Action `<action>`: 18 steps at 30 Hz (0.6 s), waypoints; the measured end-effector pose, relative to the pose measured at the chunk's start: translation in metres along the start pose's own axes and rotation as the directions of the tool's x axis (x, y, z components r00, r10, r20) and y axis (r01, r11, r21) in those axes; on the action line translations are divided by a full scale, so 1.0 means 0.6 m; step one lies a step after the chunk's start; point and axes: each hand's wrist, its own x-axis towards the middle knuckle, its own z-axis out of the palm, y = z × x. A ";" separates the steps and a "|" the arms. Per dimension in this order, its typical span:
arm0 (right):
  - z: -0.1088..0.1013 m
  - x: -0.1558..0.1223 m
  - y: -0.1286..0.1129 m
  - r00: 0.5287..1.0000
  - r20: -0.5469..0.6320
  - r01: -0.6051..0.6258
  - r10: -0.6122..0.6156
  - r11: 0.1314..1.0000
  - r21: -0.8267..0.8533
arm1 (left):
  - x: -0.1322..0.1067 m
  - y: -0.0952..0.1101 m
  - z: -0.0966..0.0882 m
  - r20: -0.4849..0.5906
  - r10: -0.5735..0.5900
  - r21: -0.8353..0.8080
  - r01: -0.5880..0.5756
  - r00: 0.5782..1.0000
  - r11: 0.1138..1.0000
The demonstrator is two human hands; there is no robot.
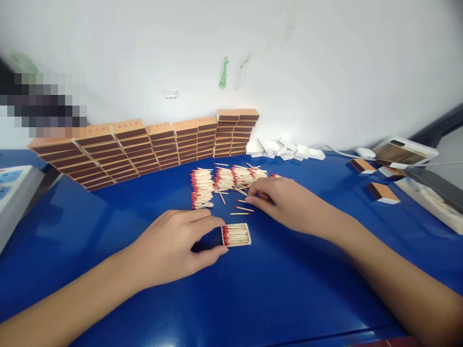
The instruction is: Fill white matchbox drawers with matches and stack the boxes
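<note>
My left hand [177,246] pinches the left end of a small white matchbox tray [237,235] that lies on the blue table [275,289] and holds red-tipped matches. My right hand [282,197] rests further back, fingers curled at the edge of a heap of loose matches [220,180]. I cannot make out what its fingertips hold. A few single matches [243,208] lie between the heap and the tray.
A long row of stacked orange matchboxes [144,144] lines the white wall. Empty white trays [285,149] lie behind the heap. Three loose matchbox sleeves [383,193] sit at the right, near a phone [405,152] and a cable. A white device [14,193] is at the left edge.
</note>
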 end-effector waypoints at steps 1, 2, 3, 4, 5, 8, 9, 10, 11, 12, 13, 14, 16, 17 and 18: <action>0.001 -0.001 -0.001 1.000 0.000 -0.002 0.002 1.000 0.008 | 0.000 0.000 0.000 -0.004 0.002 0.002 -0.002 1.000 1.000; 0.001 -0.002 -0.002 1.000 0.005 -0.006 0.005 1.000 0.019 | 0.001 -0.001 0.000 -0.005 0.003 0.002 -0.003 1.000 1.000; 0.002 -0.003 -0.002 1.000 0.011 -0.010 0.010 1.000 0.030 | 0.002 -0.001 0.000 -0.004 0.004 0.001 -0.004 1.000 1.000; 0.003 -0.003 -0.002 1.000 0.017 -0.012 0.012 0.999 0.037 | 0.002 -0.001 0.000 -0.003 0.005 0.000 -0.005 1.000 1.000; 0.004 -0.003 -0.002 1.000 0.019 -0.011 0.010 0.999 0.040 | 0.003 -0.002 0.000 -0.003 0.005 -0.002 -0.005 1.000 1.000; 0.007 -0.002 0.000 1.000 0.005 0.007 -0.007 0.999 0.037 | 0.003 -0.002 0.002 -0.009 0.005 -0.004 -0.005 1.000 1.000; 0.008 -0.002 0.000 1.000 -0.001 0.012 -0.012 0.999 0.036 | 0.003 -0.002 0.002 -0.010 0.005 -0.004 -0.005 1.000 1.000; 0.008 -0.003 0.001 1.000 -0.008 0.016 -0.016 0.999 0.038 | 0.003 -0.002 0.002 -0.009 0.003 -0.004 -0.003 1.000 1.000; 0.008 -0.003 0.001 1.000 -0.013 0.020 -0.020 0.999 0.040 | 0.003 -0.002 0.002 -0.007 0.002 -0.003 -0.002 1.000 1.000; 0.008 -0.005 0.001 1.000 -0.015 0.024 -0.024 0.999 0.043 | 0.003 -0.002 0.002 -0.005 0.001 -0.003 -0.001 1.000 1.000; 0.007 -0.006 0.001 1.000 -0.012 0.028 -0.027 0.999 0.045 | 0.003 -0.001 0.001 -0.004 -0.001 -0.002 0.001 1.000 1.000; 0.006 -0.008 0.001 1.000 -0.006 0.030 -0.030 0.998 0.046 | 0.003 -0.001 0.001 -0.002 0.000 -0.003 0.000 1.000 1.000; 0.003 -0.012 0.001 0.999 0.012 0.037 -0.037 0.998 0.049 | 0.004 0.000 0.000 -0.003 0.000 -0.003 0.000 1.000 1.000; 0.002 -0.014 0.002 0.999 0.019 0.036 -0.037 0.998 0.050 | 0.005 0.000 0.000 -0.003 0.000 -0.004 0.000 1.000 1.000; 0.001 -0.016 0.003 0.999 0.023 0.035 -0.036 0.998 0.052 | 0.005 0.000 -0.001 -0.003 -0.001 -0.003 0.001 1.000 1.000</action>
